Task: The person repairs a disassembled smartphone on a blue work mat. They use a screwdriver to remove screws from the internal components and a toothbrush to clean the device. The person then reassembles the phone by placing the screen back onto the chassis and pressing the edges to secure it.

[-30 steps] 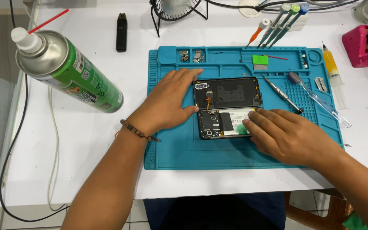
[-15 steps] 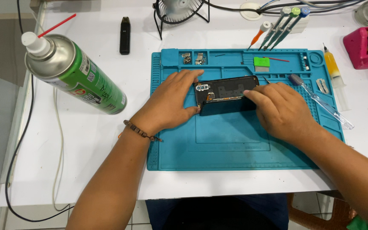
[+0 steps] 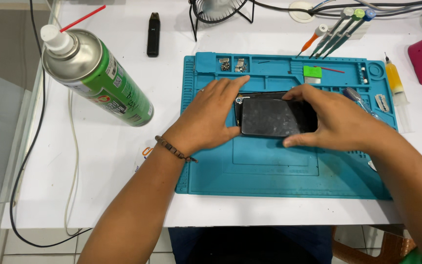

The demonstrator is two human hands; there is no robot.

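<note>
On white table, blue mat under phone.

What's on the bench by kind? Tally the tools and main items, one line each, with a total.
Screwdrivers: 4
Green spray can: 1
Phone, held between the left hand and the right hand: 1
Teal work mat: 1
Yellow syringe: 1
Total: 8

White worktable under bright even light, pale tiled floor and wicker chair below.
</note>
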